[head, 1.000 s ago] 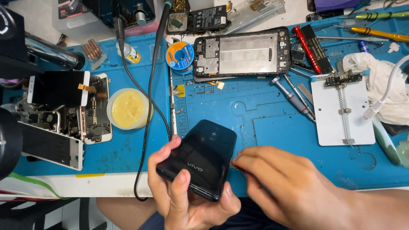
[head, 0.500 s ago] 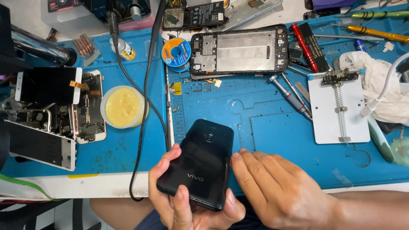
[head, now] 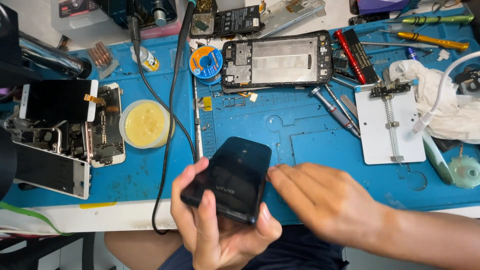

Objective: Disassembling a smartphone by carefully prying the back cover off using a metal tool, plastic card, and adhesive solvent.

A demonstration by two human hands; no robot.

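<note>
Holding black phone in curled left hand | right hand flat, fingers spread, empty | cluttered blue mat

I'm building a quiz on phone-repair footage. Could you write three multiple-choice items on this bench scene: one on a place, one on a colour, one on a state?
1. Where does the solder wire spool lie?
A. just left of the opened phone frame
B. on the white holder plate
C. inside the flux tub

2. What colour is the paste in the round flux tub?
A. red
B. yellow
C. green

3. How is the black phone held?
A. flat on the blue mat, untouched
B. clamped in the holder
C. gripped in the left hand, back up, right hand fingertips at its edge

Answers: 1 A, the spool sits beside the frame's left end. 2 B, the tub's paste is yellow. 3 C, the left hand wraps the phone while the right touches its side.
</note>
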